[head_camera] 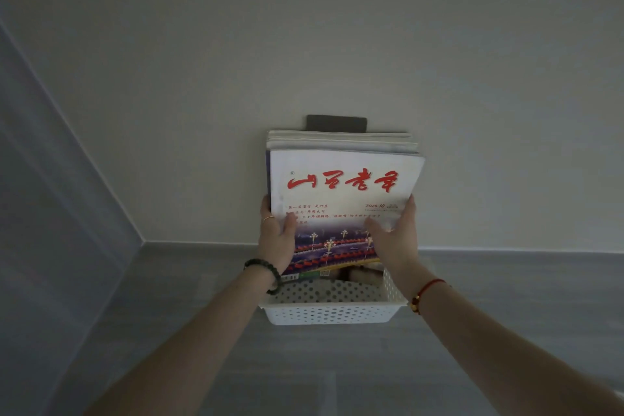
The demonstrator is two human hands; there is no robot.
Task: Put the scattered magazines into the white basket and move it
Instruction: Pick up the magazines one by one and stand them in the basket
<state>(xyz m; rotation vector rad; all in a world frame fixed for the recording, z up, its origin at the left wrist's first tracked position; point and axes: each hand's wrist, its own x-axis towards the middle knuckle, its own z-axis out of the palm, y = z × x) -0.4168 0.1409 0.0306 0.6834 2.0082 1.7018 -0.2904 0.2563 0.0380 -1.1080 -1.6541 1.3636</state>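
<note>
1. Grey floor (506, 314) meets a pale wall (304, 44).
2. Magazines (344, 179) stand in the white basket (331, 312) by the wall.
3. Left hand (275, 240) and right hand (393, 240) hold the front magazine's sides.

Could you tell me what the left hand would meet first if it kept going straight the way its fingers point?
The left hand already grips the magazine stack; beyond its fingertips, probably only the wall, though depth is unclear.
</note>
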